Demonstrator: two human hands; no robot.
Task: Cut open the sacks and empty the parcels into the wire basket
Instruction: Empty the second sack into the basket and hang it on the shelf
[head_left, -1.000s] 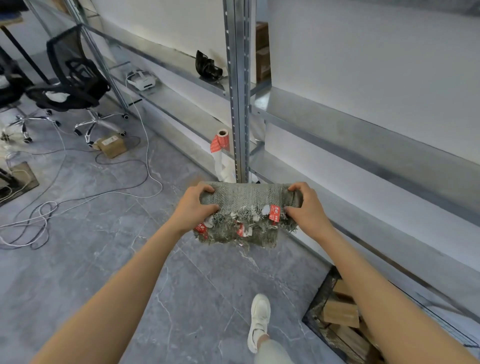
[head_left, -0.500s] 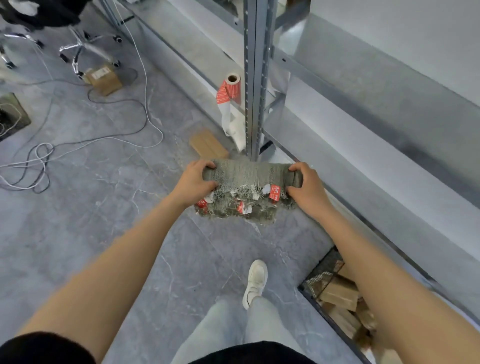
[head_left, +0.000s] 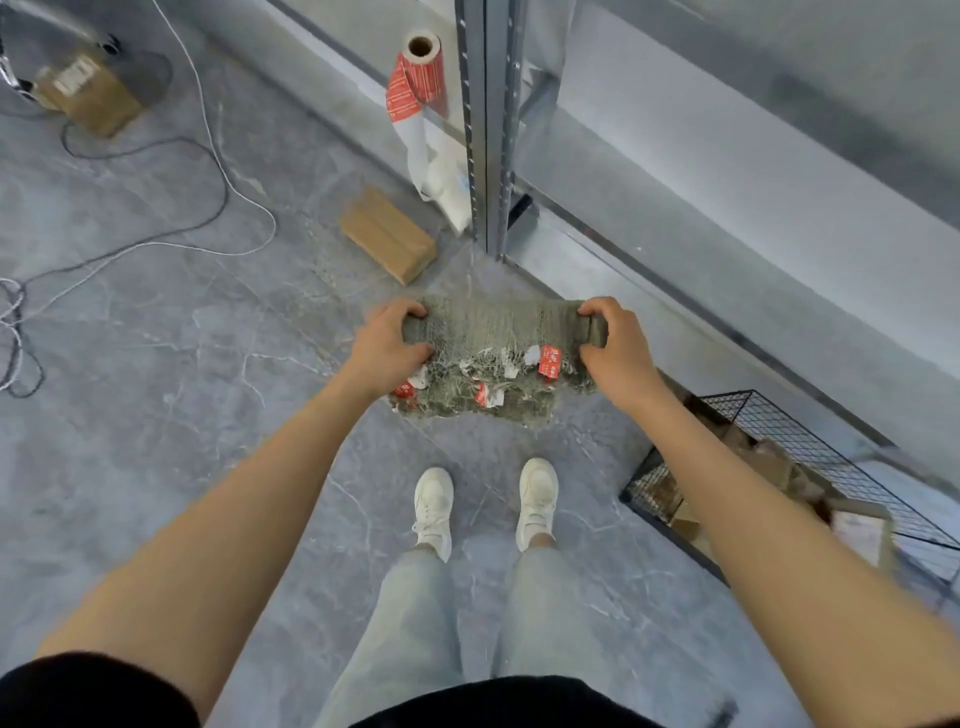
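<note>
The scene is brightly and evenly lit by soft, diffuse light; no single source can be made out. Only faint, soft-edged shadows are cast on the grey floor (head_left: 130, 415) around the shoes (head_left: 434, 506). A pale sheen is seen on the metal shelf (head_left: 727, 156) at upper right. The cardboard box (head_left: 85, 93) at upper left is smeared by blur, and the wire basket (head_left: 779, 415) and its parcels (head_left: 769, 462) at the right edge are softened. The sack (head_left: 493, 332) at centre is rendered fairly sharply. The forearms (head_left: 249, 519) are stretched toward the lower corners by wide-angle distortion.
</note>
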